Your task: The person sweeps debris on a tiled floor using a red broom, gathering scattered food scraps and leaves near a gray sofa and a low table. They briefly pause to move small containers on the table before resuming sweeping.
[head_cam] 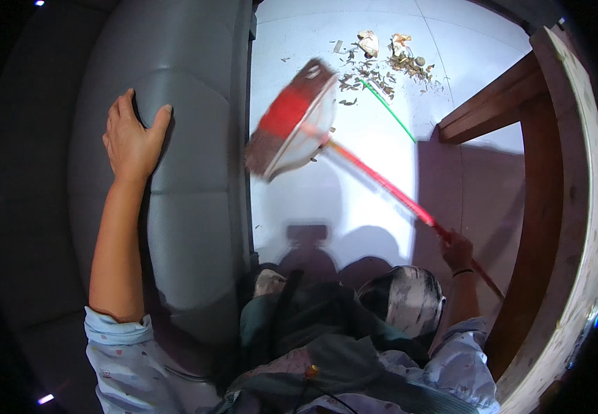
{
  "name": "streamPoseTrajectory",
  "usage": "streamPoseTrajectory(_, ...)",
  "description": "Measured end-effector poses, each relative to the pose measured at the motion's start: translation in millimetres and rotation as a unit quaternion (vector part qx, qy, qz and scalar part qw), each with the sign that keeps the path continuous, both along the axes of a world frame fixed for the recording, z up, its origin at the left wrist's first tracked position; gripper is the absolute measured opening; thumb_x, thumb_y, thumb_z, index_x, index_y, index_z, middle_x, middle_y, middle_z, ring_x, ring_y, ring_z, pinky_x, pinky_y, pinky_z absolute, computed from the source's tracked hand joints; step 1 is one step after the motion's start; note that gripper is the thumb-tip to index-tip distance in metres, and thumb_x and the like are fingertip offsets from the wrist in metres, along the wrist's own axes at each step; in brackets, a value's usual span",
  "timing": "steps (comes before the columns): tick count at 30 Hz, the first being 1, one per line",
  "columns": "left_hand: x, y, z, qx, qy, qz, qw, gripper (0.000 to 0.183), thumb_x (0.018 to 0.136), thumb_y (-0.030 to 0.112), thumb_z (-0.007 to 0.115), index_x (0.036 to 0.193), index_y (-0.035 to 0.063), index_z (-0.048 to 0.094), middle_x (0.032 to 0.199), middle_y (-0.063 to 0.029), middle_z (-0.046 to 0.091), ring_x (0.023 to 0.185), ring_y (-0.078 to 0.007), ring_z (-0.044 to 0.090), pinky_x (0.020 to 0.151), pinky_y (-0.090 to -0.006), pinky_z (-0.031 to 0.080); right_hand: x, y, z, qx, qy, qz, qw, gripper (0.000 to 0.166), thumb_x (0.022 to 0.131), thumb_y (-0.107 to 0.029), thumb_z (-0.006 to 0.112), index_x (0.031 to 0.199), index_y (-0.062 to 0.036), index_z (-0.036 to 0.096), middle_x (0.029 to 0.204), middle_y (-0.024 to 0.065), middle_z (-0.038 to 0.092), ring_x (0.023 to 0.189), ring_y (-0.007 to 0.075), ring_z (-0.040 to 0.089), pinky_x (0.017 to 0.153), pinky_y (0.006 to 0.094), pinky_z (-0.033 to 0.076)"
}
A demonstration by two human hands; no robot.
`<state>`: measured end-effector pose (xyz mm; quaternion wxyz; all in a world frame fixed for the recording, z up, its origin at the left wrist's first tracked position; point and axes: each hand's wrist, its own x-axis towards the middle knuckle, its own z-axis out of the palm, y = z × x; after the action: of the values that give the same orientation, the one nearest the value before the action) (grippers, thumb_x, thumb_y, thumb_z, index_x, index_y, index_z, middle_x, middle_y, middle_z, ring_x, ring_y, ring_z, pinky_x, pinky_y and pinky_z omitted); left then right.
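My right hand (457, 252) is closed around the red handle of a broom (382, 181). The broom's wide head, with dark and red bristles (283, 111), is lifted towards the left side of the floor and looks blurred. My left hand (132, 137) rests with spread fingers on a grey padded sofa seat (190, 150). On the pale floor beyond the broom lies scattered litter: seed shells (410, 66), crumpled tissue-like pieces (368, 43) and a small round thing (420, 61). A thin green stick or straw (389, 111) lies beside the shells.
The sofa's dark edge (247, 155) borders the floor on the left. A brown wooden leg and rail (496, 98) stand at the right, under a table with a pale stone-like edge (584, 207). My knees are at the lower middle, and shadows fall across the floor.
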<state>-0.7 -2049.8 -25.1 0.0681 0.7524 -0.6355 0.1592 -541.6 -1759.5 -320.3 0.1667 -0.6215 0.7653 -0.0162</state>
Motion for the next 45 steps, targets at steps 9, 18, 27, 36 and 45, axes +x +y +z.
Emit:
streamPoseTrajectory(9,13,7,0,-0.035,-0.010,-0.023,0.999,0.070,0.076,0.043,0.064,0.132,0.0054,0.045,0.133,-0.0172,0.046,0.124,-0.0327,0.043,0.102,-0.0465,0.033,97,-95,-9,0.009,-0.132,0.166,0.977,0.028,0.083,-0.034,0.062,0.084,-0.0062,0.062,0.067,0.0189,0.062,0.065,0.0374,0.063,0.059,0.0441,0.050)
streamPoseTrajectory(18,15,8,9,-0.018,0.051,-0.031,0.998,0.075,0.076,0.041,0.065,0.133,-0.0012,0.041,0.139,-0.0251,0.036,0.131,-0.0366,0.032,0.107,-0.0459,0.025,215,-159,21,0.221,-0.276,0.283,0.891,0.037,0.083,-0.038,0.060,0.095,-0.0040,0.063,0.089,0.0223,0.065,0.085,0.0380,0.062,0.075,0.0442,0.049)
streamPoseTrajectory(27,15,7,9,-0.017,0.100,-0.048,0.994,0.077,0.076,0.040,0.065,0.132,-0.0044,0.040,0.139,-0.0292,0.034,0.133,-0.0386,0.029,0.108,-0.0460,0.022,204,-141,-16,0.096,-0.176,0.273,0.941,0.039,0.085,-0.040,0.060,0.081,-0.0014,0.061,0.067,0.0217,0.061,0.066,0.0410,0.061,0.060,0.0490,0.047)
streamPoseTrajectory(36,30,8,6,0.013,0.128,-0.041,0.991,0.078,0.080,0.041,0.062,0.135,-0.0064,0.034,0.141,-0.0291,0.029,0.136,-0.0379,0.023,0.109,-0.0478,0.019,401,-193,-11,0.117,-0.210,0.374,0.896,0.042,0.090,-0.038,0.050,0.085,0.0024,0.057,0.076,0.0272,0.062,0.076,0.0441,0.062,0.068,0.0502,0.050)
streamPoseTrajectory(45,23,6,11,-0.027,0.123,-0.082,0.989,0.075,0.077,0.041,0.065,0.128,-0.0084,0.038,0.134,-0.0316,0.036,0.132,-0.0398,0.029,0.106,-0.0478,0.023,424,-161,-89,0.042,-0.228,0.516,0.825,0.025,0.083,-0.024,0.055,0.092,-0.0039,0.066,0.088,0.0213,0.065,0.083,0.0411,0.062,0.074,0.0479,0.051)
